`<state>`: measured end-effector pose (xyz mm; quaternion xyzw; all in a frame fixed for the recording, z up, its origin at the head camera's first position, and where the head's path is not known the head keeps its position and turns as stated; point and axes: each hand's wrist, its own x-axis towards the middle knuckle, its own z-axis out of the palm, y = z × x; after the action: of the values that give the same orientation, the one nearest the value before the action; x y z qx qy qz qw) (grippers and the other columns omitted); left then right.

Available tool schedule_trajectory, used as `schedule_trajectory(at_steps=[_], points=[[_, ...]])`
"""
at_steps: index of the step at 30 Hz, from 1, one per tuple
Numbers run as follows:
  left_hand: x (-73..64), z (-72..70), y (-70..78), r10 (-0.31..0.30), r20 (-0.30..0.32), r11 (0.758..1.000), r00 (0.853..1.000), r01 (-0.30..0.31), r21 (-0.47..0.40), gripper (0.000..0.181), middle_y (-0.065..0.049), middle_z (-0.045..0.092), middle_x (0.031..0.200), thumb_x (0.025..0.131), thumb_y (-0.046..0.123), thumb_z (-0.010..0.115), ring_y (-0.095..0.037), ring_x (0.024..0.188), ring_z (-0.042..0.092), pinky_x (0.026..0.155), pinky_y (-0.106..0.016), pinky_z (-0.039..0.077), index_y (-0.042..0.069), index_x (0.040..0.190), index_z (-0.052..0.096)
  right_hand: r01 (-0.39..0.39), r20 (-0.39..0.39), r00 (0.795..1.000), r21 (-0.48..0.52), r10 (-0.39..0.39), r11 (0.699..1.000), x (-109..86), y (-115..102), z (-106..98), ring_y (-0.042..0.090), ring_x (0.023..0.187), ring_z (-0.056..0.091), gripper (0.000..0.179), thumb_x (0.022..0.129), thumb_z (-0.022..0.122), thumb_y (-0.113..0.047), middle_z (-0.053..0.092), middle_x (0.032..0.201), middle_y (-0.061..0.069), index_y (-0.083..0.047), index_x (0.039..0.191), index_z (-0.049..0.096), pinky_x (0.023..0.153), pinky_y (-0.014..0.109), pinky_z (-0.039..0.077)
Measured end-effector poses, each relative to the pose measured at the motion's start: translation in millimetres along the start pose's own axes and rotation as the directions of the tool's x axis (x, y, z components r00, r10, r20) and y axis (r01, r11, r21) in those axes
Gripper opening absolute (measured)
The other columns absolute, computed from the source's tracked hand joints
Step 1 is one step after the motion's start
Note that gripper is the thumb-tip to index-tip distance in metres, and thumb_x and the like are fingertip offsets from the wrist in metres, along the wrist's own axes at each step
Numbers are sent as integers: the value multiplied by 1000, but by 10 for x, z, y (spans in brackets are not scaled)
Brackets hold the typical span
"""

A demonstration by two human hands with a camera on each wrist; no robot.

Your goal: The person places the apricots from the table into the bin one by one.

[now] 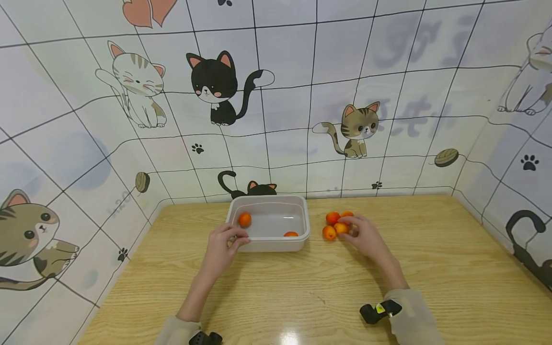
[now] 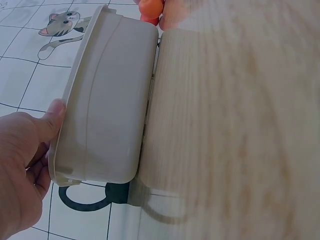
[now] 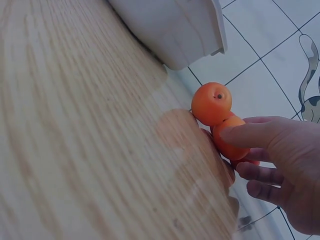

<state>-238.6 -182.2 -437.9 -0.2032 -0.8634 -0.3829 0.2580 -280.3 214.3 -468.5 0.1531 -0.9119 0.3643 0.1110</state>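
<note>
My left hand (image 1: 221, 247) pinches the front left rim of a pale plastic tub (image 1: 276, 245), thumb outside in the left wrist view. Inside the tub, one small orange (image 1: 245, 220) lies at the left; another orange (image 1: 291, 235) shows partly above the front wall. To the tub's right, several small oranges sit close together on the table. My right hand (image 1: 367, 235) grips one at the group's right side, the orange (image 3: 233, 142) between thumb and fingers. Beside it in the right wrist view is a second orange (image 3: 212, 104) with its stem end showing.
The wooden table (image 1: 284, 287) carries the tub and fruit near its back edge. Close behind rises a wall (image 1: 284, 110) covered in cat drawings and grid lines, with side walls at left and right. Black wrist devices (image 1: 379, 310) are worn at both sleeves.
</note>
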Motion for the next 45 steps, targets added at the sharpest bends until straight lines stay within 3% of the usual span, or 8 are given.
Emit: schedule_trajectory(at_steps=[12,20,30,39,45], points=[[3,-6,18,-11,6,1000,1000,11,2,12,1,66,84,77,7,85,-20,86,58,85,-43,35,11,81,75,-71,2,997,10,71,997,0,20,-12,22,78,56,41,86,82,-12,64,110,16,-2,122,67,69,34,47],[5,0,8,3,-4,1000,1000,-3,2,13,2,65,83,76,6,86,-20,85,58,83,-41,34,12,81,75,-69,-6,998,52,69,996,13,-1,-79,21,77,56,46,86,83,-15,65,117,18,-1,126,66,67,33,48],[16,-14,42,-3,3,1000,1000,3,0,12,1,66,84,77,6,85,-21,85,58,88,-47,36,11,81,75,-87,-34,995,53,89,995,12,-52,-111,22,76,53,42,89,79,-12,64,114,13,-6,128,65,63,31,47],[11,-15,45,-5,6,1000,1000,5,-5,11,1,66,84,78,6,85,-20,85,57,90,-49,36,10,81,75,-54,-66,996,39,57,998,25,-128,-152,23,77,55,43,90,78,-14,63,113,14,-5,129,64,59,29,46],[2,-16,37,-15,8,1000,1000,15,-10,12,1,66,84,78,5,85,-20,85,57,91,-49,36,11,81,75,-20,-92,996,30,22,999,45,-225,-160,22,77,56,43,90,79,-18,66,115,15,-4,128,65,67,34,47]])
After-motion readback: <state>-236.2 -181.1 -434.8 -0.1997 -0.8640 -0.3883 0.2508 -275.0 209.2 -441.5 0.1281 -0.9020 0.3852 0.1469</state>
